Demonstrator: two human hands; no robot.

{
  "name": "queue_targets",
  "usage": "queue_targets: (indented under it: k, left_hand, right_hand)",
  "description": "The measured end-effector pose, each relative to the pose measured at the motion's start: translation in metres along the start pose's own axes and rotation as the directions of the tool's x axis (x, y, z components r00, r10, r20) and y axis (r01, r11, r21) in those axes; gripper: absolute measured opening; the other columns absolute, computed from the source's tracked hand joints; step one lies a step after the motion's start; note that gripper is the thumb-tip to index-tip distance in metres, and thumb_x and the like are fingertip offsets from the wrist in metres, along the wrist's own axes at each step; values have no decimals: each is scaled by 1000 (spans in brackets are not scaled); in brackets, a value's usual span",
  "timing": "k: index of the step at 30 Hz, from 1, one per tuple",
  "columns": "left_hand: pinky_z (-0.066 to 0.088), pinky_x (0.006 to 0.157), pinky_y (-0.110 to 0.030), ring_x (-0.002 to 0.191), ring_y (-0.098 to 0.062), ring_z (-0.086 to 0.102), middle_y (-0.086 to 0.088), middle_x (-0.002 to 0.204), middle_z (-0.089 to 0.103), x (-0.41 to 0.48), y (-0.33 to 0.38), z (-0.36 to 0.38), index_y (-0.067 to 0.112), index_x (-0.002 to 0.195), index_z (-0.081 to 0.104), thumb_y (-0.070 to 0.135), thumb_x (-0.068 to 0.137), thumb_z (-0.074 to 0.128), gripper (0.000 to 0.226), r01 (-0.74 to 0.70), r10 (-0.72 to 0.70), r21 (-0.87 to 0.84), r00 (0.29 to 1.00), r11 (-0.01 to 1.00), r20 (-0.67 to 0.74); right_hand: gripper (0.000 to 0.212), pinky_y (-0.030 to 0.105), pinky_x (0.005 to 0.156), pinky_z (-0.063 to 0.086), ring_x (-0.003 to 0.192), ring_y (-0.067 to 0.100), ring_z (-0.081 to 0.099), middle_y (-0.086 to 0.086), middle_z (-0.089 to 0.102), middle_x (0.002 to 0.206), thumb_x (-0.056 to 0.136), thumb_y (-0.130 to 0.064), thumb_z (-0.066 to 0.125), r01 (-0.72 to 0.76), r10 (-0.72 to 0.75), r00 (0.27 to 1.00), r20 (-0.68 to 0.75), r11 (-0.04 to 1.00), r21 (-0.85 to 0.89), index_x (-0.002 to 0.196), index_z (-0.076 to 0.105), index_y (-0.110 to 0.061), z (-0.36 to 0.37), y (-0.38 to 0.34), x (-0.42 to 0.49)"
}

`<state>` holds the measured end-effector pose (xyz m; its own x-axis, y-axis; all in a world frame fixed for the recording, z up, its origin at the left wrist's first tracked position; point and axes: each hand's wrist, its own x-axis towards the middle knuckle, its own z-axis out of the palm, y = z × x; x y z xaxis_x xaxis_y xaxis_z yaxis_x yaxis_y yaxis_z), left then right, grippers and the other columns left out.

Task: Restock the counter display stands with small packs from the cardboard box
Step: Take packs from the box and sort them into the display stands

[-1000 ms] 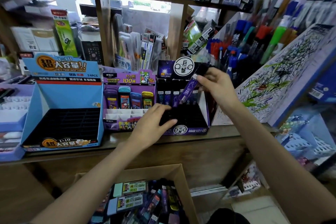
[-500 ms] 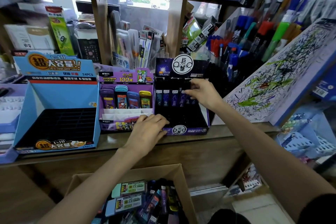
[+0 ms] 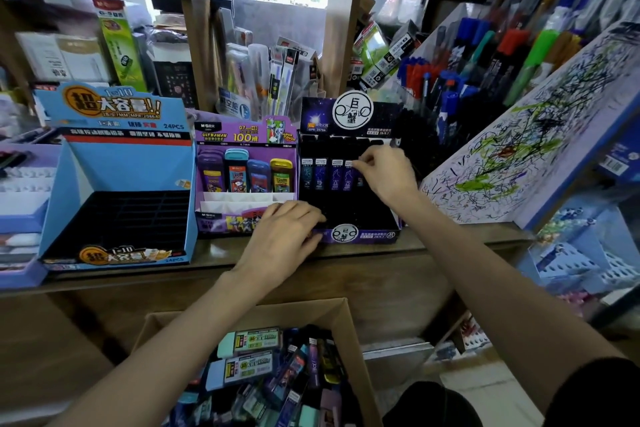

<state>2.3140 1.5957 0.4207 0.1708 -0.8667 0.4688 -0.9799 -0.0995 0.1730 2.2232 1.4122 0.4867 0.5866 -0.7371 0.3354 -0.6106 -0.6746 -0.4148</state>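
Observation:
My right hand (image 3: pixel 386 177) reaches into the dark purple display stand (image 3: pixel 367 236) and pinches the top of a small purple pack (image 3: pixel 348 180) standing in the back row beside several like it. My left hand (image 3: pixel 287 236) grips the stand's front left edge with curled fingers. The open cardboard box (image 3: pixel 349 333) sits below the counter and holds many mixed small packs (image 3: pixel 256 340). Left of the dark stand, a purple Ultraman stand (image 3: pixel 242 139) holds a row of packs. The big blue stand (image 3: pixel 114 180) has bare black slots.
The stands sit on a wooden counter (image 3: pixel 398 253). A tilted scribbled test pad (image 3: pixel 519 156) and racks of pens (image 3: pixel 467 62) crowd the right side. Blue baskets (image 3: pixel 581 263) sit lower right. Shelves of stationery rise behind the stands.
My right hand brought the purple pack down from above the dark stand into its back row. My left hand moved from reaching over the stand to gripping its front edge.

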Motion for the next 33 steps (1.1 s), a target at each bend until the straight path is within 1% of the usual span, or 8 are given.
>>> queue_targets:
  k: [3, 8, 12, 16, 19, 23, 28, 33]
  left_hand:
    - [44, 86, -34, 104, -17, 59, 2, 111, 65, -30, 3, -17, 16, 113, 63, 23, 90, 60, 24, 26, -28, -108, 999, 994, -17]
    - [51, 78, -32, 98, -9, 60, 9, 108, 62, -109, -10, -13, 20, 110, 64, 25, 90, 60, 21, 251, -230, -230, 966, 940, 115]
    - [50, 82, -32, 103, -11, 59, 9, 106, 60, -181, -18, 19, 21, 108, 63, 26, 90, 61, 19, 441, -372, -256, 886, 860, 276]
    - [48, 83, -29, 103, -13, 60, 4, 109, 61, -238, -20, 58, 17, 109, 63, 25, 87, 66, 24, 551, -422, -254, 802, 795, 422]
    - [44, 85, -25, 103, -15, 58, 1, 106, 58, -271, -16, 79, 12, 110, 62, 27, 83, 69, 32, 602, -410, -268, 746, 752, 525]
    - [37, 89, -17, 110, -8, 48, 6, 111, 49, -295, -11, 94, 17, 121, 56, 38, 81, 69, 47, 585, -321, -308, 730, 750, 603]
    - [33, 88, -11, 112, -6, 47, 8, 119, 48, -286, -5, 107, 19, 126, 52, 38, 82, 69, 51, 543, -228, -334, 723, 770, 652]
    - [41, 94, -25, 113, -13, 49, 0, 122, 51, -263, 18, 131, 16, 124, 52, 37, 80, 71, 52, 552, -87, -331, 598, 766, 797]
  right_hand:
    - [22, 35, 87, 51, 93, 21, 64, 7, 69, 101, 89, -21, 62, 101, -97, 994, -45, 991, 86, 107, 66, -10, -12, 0, -34]
    - [14, 1, 74, 42, 78, -7, 58, -9, 63, 88, 87, -11, 63, 213, -243, 969, 48, 916, 339, 100, 68, -11, 1, 4, -135]
    - [13, 1, 75, 41, 81, -4, 59, -10, 64, 87, 86, -10, 64, 40, -167, 941, 293, 917, 396, 98, 70, -12, 61, 19, -203]
    - [16, 22, 81, 50, 86, 10, 63, -2, 69, 98, 90, -15, 59, -150, -54, 835, 548, 935, 321, 104, 69, -14, 125, 40, -260]
    - [16, 20, 81, 48, 99, 10, 62, -5, 67, 105, 90, -26, 62, -188, -16, 712, 702, 959, 213, 103, 67, -21, 156, 52, -290]
    - [51, 25, 98, 38, 124, 11, 40, -5, 51, 130, 81, -48, 66, -102, -72, 533, 843, 984, 149, 126, 53, -27, 178, 65, -323]
    - [55, 29, 94, 29, 120, 20, 32, -1, 46, 125, 79, -47, 68, 158, -156, 619, 770, 985, 73, 126, 53, -23, 191, 66, -338]
    - [40, 25, 96, 32, 109, 16, 46, 3, 57, 114, 73, -28, 77, 26, -186, 658, 730, 974, 225, 109, 64, -14, 192, 62, -334]
